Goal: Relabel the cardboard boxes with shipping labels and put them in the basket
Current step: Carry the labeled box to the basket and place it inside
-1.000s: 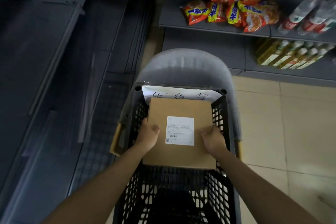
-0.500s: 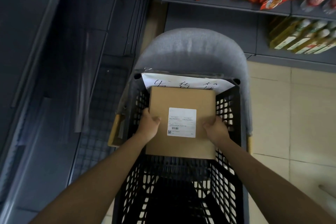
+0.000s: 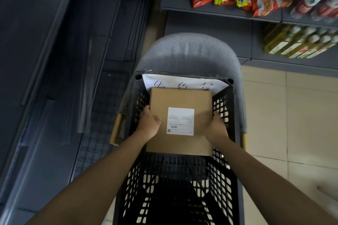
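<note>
The cardboard box (image 3: pixel 180 100) fills the far half of the black basket (image 3: pixel 224 179), wall to wall. The near half is open. A grey chair back (image 3: pixel 188 51) stands behind.

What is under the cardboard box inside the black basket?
Under the cardboard box only the basket walls and dark interior show. The box hides whatever lies directly below; left hand and right hand hold it.

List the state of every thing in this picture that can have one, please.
cardboard box: closed, labelled, held flat over the basket
shipping label: stuck on the box top
black basket: open
left hand: gripping the box edge
right hand: gripping the box edge
</note>
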`<state>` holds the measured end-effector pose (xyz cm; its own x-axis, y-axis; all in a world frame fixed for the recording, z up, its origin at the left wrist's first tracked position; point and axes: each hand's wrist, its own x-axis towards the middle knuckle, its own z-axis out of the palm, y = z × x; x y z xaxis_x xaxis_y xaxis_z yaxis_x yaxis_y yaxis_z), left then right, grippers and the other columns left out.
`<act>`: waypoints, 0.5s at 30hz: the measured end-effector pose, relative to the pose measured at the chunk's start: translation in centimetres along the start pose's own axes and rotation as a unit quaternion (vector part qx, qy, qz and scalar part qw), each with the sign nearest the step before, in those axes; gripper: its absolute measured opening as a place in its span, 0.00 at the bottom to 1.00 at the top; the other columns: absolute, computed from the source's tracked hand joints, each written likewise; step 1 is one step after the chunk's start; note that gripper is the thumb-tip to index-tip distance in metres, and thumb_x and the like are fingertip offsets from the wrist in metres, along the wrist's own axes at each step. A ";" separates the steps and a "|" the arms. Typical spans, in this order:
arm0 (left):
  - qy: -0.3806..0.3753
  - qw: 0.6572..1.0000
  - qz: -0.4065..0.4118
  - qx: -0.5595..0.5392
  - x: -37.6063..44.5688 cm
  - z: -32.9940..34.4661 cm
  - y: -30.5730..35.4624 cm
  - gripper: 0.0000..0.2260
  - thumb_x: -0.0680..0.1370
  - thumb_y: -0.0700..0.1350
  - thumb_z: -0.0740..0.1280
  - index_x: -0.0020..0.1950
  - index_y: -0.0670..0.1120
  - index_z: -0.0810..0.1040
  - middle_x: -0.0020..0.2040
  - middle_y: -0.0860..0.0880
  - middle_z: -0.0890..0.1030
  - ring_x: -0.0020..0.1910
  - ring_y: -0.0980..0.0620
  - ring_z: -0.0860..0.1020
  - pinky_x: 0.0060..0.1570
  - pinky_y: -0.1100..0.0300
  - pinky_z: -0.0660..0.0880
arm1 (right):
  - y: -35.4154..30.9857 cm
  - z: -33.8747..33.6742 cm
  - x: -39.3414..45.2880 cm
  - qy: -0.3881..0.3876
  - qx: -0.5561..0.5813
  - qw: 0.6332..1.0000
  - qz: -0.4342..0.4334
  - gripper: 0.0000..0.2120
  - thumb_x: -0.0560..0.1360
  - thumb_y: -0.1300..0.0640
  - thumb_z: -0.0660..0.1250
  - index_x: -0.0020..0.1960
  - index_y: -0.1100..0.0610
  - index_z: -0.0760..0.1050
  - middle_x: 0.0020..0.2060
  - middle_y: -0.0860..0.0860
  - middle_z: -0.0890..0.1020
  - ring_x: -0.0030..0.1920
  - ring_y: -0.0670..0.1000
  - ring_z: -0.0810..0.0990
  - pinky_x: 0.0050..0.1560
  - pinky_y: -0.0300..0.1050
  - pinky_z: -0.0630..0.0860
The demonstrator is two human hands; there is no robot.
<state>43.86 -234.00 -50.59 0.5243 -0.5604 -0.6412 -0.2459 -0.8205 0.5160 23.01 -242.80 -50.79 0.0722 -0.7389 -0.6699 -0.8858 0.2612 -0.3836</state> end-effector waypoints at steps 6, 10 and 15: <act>0.002 0.996 0.041 0.077 -3.7 -2.6 2.0 0.28 0.79 0.42 0.62 0.77 0.45 0.56 0.72 0.43 0.62 0.66 0.44 0.69 0.62 0.53 0.70 | -1.0 -3.0 -4.0 -0.024 -0.093 0.992 -0.076 0.22 0.77 0.56 0.61 0.69 0.63 0.65 0.65 0.60 0.70 0.64 0.60 0.70 0.63 0.53 0.71; 0.018 0.978 0.119 0.170 -7.1 -6.2 4.7 0.22 0.78 0.43 0.62 0.72 0.46 0.64 0.68 0.44 0.68 0.63 0.45 0.72 0.58 0.54 0.71 | -3.2 -6.2 -7.8 -0.007 -0.139 0.980 -0.142 0.21 0.77 0.52 0.63 0.68 0.58 0.67 0.64 0.57 0.71 0.64 0.58 0.70 0.62 0.49 0.71; 0.033 0.928 0.211 0.304 -11.7 -11.7 9.1 0.14 0.79 0.47 0.61 0.64 0.46 0.72 0.63 0.45 0.73 0.61 0.45 0.73 0.57 0.54 0.71 | -7.5 -10.6 -13.0 0.042 -0.192 0.957 -0.213 0.18 0.76 0.50 0.62 0.66 0.52 0.71 0.62 0.53 0.75 0.62 0.54 0.73 0.61 0.48 0.72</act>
<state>45.02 -233.64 -31.77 0.3210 -0.8546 -0.4083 -0.8452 -0.4530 0.2836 23.91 -241.75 -32.50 0.4421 -0.7784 -0.4457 -0.8884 -0.3113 -0.3374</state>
